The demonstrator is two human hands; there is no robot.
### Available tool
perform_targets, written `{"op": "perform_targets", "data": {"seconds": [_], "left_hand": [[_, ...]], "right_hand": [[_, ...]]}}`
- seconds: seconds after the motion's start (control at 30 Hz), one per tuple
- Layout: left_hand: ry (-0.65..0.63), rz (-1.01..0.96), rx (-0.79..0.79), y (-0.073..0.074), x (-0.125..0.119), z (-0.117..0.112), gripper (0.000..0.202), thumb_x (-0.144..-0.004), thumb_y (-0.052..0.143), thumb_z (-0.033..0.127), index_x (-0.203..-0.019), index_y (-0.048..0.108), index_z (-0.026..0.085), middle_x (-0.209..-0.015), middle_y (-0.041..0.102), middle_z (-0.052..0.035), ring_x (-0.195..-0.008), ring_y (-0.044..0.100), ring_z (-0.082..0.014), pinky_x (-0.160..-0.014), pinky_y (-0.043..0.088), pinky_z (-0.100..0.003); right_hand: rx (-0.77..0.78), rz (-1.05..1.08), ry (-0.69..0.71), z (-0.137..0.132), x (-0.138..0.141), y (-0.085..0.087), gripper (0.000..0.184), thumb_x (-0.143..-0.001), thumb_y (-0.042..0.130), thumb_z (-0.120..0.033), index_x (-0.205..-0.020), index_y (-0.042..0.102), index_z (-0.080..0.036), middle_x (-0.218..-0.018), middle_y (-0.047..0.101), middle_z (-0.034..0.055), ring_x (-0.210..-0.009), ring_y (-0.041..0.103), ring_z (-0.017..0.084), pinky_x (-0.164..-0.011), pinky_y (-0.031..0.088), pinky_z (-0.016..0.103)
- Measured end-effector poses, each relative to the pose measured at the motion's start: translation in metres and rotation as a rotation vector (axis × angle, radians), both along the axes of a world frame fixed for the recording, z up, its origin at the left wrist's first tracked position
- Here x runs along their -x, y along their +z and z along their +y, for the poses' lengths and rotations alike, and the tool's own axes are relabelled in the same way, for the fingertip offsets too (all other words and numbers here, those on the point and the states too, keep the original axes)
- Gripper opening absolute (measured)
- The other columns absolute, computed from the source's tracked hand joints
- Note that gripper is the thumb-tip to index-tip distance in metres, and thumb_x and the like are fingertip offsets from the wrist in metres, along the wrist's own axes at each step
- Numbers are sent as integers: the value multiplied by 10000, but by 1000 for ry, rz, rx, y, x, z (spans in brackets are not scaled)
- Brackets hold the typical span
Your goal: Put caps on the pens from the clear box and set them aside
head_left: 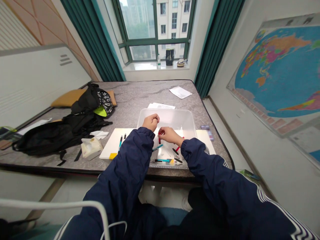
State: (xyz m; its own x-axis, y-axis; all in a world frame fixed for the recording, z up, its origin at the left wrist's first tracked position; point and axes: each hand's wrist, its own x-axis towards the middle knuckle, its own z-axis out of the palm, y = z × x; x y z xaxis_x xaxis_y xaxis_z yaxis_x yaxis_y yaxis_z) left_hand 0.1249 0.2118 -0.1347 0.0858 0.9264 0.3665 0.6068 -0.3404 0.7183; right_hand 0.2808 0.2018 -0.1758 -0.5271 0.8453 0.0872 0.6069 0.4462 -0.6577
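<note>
My left hand [151, 122] is curled closed above a clear plastic bin [186, 117]; what its fingers pinch is too small to make out. My right hand [168, 134] is closed on a small red pen [159, 134], held just below and right of the left hand. Both wear dark blue sleeves. Several pens lie on a white sheet [113, 144] beneath: a teal pen [157, 147], another teal pen [162, 160], a red pen [178, 148] and a black pen [178, 160].
A black backpack [57, 131] and dark clothes lie on the left of the grey mattress [135, 96]. A tissue pack [91, 148] sits beside the white sheet. Papers [180, 92] lie farther back. A world map [282, 70] hangs on the right wall.
</note>
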Motion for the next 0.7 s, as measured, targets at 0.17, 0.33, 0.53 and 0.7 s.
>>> {"op": "perform_targets", "data": {"seconds": [0.17,0.33,0.53,0.7], "left_hand": [[-14,42,-21,0,-2,-3,187,-690,370,135,-636,542,184,-545,489,15,-534,422,-135,-563,339,-258],[-11,75,24,-2,-4,-1,209,-692,373,138,-652,573,186,-563,522,6,-550,444,-144,-576,354,-262],[-14,179,76,-10,-3,4,236,-690,385,144,-662,615,189,-559,543,0,-564,474,-159,-599,370,-273],[-13,244,106,-13,-2,7,252,-685,396,135,-660,640,194,-565,552,-13,-606,506,-185,-650,399,-296]], "right_hand": [[-63,-154,104,-6,-2,-7,164,-779,647,-288,-894,696,-181,-803,698,32,-698,615,137,-667,416,219],[-76,-302,69,-6,-3,-10,262,-752,689,-343,-955,683,-178,-852,698,71,-798,636,190,-697,425,244],[22,-444,28,-4,-7,-6,199,-743,684,-338,-783,698,-143,-780,704,126,-781,664,233,-694,460,282],[586,-581,102,-8,-19,-19,213,-458,843,-193,-545,666,-115,-482,619,54,-546,641,211,-597,503,302]]}}
